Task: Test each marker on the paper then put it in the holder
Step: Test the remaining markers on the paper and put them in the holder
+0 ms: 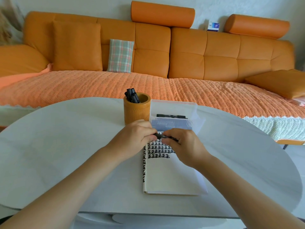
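A black marker (162, 136) lies level above the top of the paper (166, 174), held at both ends. My left hand (136, 138) grips its left end and my right hand (183, 146) pinches its right part. Rows of black test marks (159, 150) cover the upper part of the paper. The round orange holder (137, 111) stands just behind my left hand with several black markers (132, 95) upright in it. A clear plastic box (175, 116) to its right holds more black markers (171, 116).
Everything sits on a white rounded table (66, 146). An orange sofa (148, 55) with a plaid cushion (120, 55) runs along the far side. The paper's near edge lies close to the table's front edge.
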`<state>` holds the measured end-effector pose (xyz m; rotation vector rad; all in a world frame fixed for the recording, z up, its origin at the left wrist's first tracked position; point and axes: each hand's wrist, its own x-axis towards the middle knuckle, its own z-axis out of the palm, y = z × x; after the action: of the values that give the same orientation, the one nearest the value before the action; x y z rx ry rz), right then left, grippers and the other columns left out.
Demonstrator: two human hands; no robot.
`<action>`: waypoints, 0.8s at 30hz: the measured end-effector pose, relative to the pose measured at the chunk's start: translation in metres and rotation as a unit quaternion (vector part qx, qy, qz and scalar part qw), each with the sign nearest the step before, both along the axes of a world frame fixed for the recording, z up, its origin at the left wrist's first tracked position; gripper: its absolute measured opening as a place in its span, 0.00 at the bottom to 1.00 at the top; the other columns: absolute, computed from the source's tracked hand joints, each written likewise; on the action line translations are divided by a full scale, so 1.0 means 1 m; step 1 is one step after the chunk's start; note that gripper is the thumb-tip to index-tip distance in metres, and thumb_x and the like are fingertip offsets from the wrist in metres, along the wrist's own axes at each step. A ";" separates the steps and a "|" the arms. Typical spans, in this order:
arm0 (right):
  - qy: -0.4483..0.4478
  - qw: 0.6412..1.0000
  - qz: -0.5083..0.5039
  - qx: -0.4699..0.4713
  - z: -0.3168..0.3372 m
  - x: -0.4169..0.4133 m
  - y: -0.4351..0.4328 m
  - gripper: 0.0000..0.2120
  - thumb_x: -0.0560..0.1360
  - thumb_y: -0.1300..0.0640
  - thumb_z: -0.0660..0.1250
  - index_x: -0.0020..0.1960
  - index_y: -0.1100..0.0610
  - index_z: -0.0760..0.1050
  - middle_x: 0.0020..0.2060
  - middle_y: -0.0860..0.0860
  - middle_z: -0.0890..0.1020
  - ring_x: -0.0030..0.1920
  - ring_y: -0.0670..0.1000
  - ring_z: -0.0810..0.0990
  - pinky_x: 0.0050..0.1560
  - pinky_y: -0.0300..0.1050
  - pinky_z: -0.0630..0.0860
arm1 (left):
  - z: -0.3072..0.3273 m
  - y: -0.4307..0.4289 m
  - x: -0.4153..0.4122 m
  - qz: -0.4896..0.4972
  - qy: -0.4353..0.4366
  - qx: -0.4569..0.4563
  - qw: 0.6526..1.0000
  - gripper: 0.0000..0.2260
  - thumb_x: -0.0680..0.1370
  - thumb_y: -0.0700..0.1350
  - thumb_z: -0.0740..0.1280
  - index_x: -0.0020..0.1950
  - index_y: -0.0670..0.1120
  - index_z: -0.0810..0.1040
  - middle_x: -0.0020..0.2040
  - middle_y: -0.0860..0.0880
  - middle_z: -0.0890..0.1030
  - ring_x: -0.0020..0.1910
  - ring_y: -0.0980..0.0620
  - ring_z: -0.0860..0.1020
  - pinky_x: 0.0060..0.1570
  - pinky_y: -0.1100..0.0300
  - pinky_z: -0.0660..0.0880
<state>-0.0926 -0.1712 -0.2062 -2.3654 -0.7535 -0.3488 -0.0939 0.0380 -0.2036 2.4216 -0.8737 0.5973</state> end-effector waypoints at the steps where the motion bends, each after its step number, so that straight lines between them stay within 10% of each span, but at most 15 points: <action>1: 0.005 1.000 0.005 -0.007 -0.001 0.000 0.001 0.06 0.77 0.57 0.68 0.42 0.56 0.80 0.29 0.45 0.75 0.33 0.47 0.71 0.34 0.45 0.68 | 0.000 0.001 0.001 -0.003 0.002 -0.002 1.000 0.07 0.77 0.45 0.68 0.47 0.43 0.84 0.38 0.54 0.75 0.40 0.60 0.68 0.38 0.65 0.65; 15: 0.018 0.988 -0.081 0.130 0.045 0.046 0.042 0.05 0.80 0.57 0.64 0.52 0.50 0.79 0.44 0.47 0.79 0.43 0.42 0.76 0.41 0.36 0.69 | 0.007 0.047 0.043 0.206 -0.038 -0.202 0.957 0.16 0.77 0.44 0.68 0.64 0.47 0.73 0.56 0.50 0.74 0.55 0.52 0.71 0.56 0.54 0.74; 21: 0.004 0.969 -0.076 0.236 0.093 0.089 0.074 0.06 0.79 0.59 0.65 0.54 0.54 0.79 0.42 0.48 0.84 0.44 0.47 0.83 0.45 0.40 0.77 | -0.002 0.053 0.067 0.225 0.180 -0.285 0.914 0.36 0.75 0.53 0.69 0.77 0.48 0.55 0.75 0.49 0.60 0.74 0.49 0.61 0.68 0.46 0.66; 24: 0.021 0.973 -0.076 0.218 0.099 0.107 0.087 0.06 0.79 0.59 0.66 0.55 0.52 0.77 0.41 0.47 0.84 0.41 0.45 0.83 0.41 0.38 0.76 | -0.005 0.050 0.073 0.170 0.213 -0.307 0.912 0.27 0.75 0.53 0.69 0.72 0.53 0.64 0.71 0.52 0.68 0.70 0.50 0.67 0.58 0.53 0.69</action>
<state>0.0140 -0.0840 -0.1076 -2.0071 -0.4222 -0.4739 -0.0205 0.0879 -0.2082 1.9939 -0.0517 0.3600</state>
